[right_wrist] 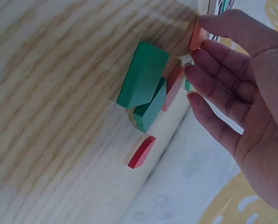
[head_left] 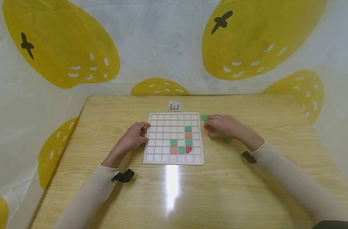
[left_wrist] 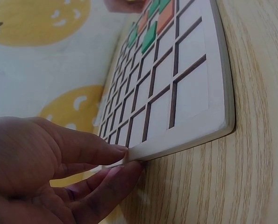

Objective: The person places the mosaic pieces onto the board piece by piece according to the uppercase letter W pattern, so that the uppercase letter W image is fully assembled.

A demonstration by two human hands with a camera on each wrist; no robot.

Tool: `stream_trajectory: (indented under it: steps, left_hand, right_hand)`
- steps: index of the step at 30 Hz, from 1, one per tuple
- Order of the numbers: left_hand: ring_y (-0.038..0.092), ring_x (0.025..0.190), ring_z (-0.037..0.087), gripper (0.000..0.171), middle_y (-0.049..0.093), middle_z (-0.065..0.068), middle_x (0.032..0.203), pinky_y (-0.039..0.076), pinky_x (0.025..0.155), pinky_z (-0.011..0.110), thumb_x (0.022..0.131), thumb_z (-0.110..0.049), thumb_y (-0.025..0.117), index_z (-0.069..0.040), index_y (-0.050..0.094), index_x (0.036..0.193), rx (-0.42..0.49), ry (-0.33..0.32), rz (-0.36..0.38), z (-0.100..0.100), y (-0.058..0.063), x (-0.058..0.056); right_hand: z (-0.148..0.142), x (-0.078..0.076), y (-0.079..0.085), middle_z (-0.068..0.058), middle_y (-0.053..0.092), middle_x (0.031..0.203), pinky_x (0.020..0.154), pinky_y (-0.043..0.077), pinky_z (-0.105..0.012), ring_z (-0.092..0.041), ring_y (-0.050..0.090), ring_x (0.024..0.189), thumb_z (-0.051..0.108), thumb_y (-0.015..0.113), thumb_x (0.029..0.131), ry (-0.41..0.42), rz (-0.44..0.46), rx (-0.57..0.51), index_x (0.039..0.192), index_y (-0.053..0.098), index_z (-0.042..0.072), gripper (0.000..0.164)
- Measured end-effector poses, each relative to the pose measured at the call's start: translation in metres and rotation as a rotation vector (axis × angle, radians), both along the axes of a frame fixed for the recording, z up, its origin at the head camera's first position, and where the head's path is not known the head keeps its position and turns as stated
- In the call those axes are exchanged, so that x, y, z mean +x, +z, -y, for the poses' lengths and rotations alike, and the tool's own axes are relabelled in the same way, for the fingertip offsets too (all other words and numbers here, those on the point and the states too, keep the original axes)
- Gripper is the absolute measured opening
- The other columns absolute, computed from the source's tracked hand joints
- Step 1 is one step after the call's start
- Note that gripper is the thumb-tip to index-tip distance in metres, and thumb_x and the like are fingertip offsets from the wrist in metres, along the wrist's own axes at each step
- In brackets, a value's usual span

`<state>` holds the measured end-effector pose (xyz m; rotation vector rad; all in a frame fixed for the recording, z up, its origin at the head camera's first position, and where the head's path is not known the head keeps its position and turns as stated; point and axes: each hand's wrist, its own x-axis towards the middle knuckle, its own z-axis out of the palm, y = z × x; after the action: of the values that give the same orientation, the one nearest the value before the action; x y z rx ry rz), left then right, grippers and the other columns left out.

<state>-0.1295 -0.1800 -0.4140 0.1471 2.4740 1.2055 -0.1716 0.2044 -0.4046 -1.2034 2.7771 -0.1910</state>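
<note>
A white square grid board (head_left: 147, 155) lies on the table, with green, orange and red tiles set in its right and lower cells. My left hand (head_left: 133, 136) touches the board's left edge with thumb and fingertips. In the left wrist view, the fingers (left_wrist: 92, 147) meet the board rim (left_wrist: 190, 137) fairly straight. My right hand (head_left: 223, 125), to the right of the board, pinches an orange tile (right_wrist: 196, 36) between thumb and fingertip. Loose green tiles (right_wrist: 143, 74), another orange tile (right_wrist: 174, 86) and a red curved tile (right_wrist: 142, 151) lie near that hand.
A small pattern card (head_left: 174, 106) lies behind the board. Green tiles (head_left: 204, 117) show on either side of the right hand in the head view. A white cloth with yellow fruit prints (head_left: 159, 38) hangs behind the wood-grain table (head_left: 119, 108).
</note>
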Motion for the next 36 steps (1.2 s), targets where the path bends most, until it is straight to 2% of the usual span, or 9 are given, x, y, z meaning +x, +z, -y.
stream_trajectory:
  steps: [7,13,18,27,32,36]
  left_hand:
    - [0.051,0.094,0.027,0.062,0.052,0.019,0.115,0.054,0.068,0.031,0.087,0.009,0.068,0.002,0.048,0.145,-0.010,-0.006,-0.012,0.001,0.000,0.001]
    - [0.051,0.094,0.027,0.062,0.052,0.018,0.114,0.054,0.069,0.031,0.088,0.009,0.068,0.001,0.048,0.146,-0.014,-0.002,-0.013,0.000,0.000,0.003]
    - [0.051,0.095,0.027,0.062,0.052,0.018,0.115,0.054,0.069,0.031,0.088,0.008,0.068,0.001,0.048,0.146,-0.015,-0.003,-0.013,0.001,0.000,0.003]
    - [0.051,0.096,0.027,0.062,0.052,0.019,0.116,0.055,0.070,0.031,0.088,0.008,0.067,0.000,0.047,0.147,-0.017,-0.011,-0.020,0.002,-0.001,0.002]
    - [0.050,0.096,0.027,0.062,0.052,0.018,0.115,0.054,0.069,0.031,0.088,0.009,0.067,0.000,0.047,0.146,-0.015,-0.007,-0.016,0.001,0.000,0.002]
    - [0.050,0.096,0.027,0.062,0.052,0.018,0.115,0.053,0.069,0.031,0.088,0.008,0.068,0.000,0.048,0.146,-0.021,-0.010,-0.021,0.000,0.000,0.002]
  right_hand:
    - [0.004,-0.002,0.003,0.004,0.059,0.082,0.058,0.044,-0.030,-0.013,0.051,0.074,0.027,0.076,0.087,-0.022,0.031,0.001,0.088,0.070,0.018,0.011]
    - [0.007,-0.005,0.006,0.006,0.062,0.081,0.059,0.047,-0.031,-0.009,0.054,0.075,0.026,0.075,0.086,0.002,0.049,-0.029,0.086,0.069,0.020,0.009]
    - [0.014,-0.009,0.010,0.007,0.063,0.082,0.061,0.047,-0.030,-0.009,0.055,0.075,0.029,0.073,0.089,0.014,0.070,-0.041,0.086,0.067,0.021,0.010]
    - [0.029,-0.013,0.018,0.007,0.064,0.085,0.060,0.045,-0.029,-0.011,0.057,0.076,0.031,0.072,0.090,0.068,0.064,-0.053,0.093,0.069,0.019,0.012]
    - [0.035,-0.017,0.021,0.007,0.069,0.093,0.068,0.050,-0.031,-0.015,0.063,0.084,0.030,0.074,0.089,0.102,0.094,-0.073,0.103,0.071,0.019,0.018]
    - [0.040,-0.020,0.020,0.010,0.068,0.095,0.072,0.051,-0.030,-0.013,0.064,0.087,0.032,0.073,0.091,0.105,0.129,-0.077,0.105,0.071,0.021,0.018]
